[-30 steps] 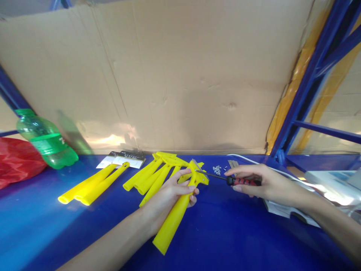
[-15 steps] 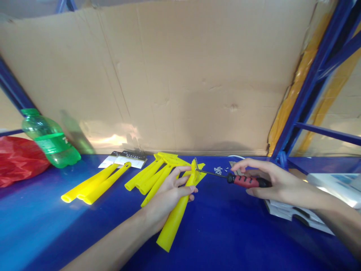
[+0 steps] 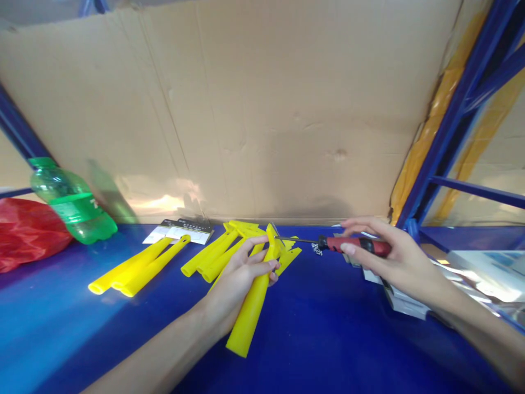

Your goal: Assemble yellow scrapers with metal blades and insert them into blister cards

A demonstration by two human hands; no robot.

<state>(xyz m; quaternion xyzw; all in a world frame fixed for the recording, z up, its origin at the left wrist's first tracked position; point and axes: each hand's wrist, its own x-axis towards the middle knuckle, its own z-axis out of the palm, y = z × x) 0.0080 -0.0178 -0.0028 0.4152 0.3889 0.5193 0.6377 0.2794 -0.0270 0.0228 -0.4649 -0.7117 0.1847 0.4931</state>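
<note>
My left hand (image 3: 241, 273) is wrapped round a yellow plastic handle (image 3: 248, 320), tilted with its wide end towards me. A thin metal piece shows at the handle's head, too small to make out. In my right hand (image 3: 381, 249) is a red and black screwdriver (image 3: 334, 244), gripped between thumb and fingers. Its shaft points left and the tip meets the head of the yellow handle. Small screws (image 3: 316, 249) lie in a little pile behind the screwdriver. More yellow handles (image 3: 213, 257) lie just left of and behind my left hand, partly hidden by it.
Further left, several yellow handles (image 3: 151, 268) lie by printed cards (image 3: 180, 231). A green bottle (image 3: 76, 205) leans beside a red plastic bag (image 3: 28, 235). Cardboard (image 3: 246, 109) walls off the back of the blue table (image 3: 311, 339). White packages (image 3: 404, 298) lie under my right forearm.
Both hands have shifted a little to the left with the yellow handle and the screwdriver. The screwdriver's tip stays at the handle's head, and my right hand's fingers have changed position on the grip.
</note>
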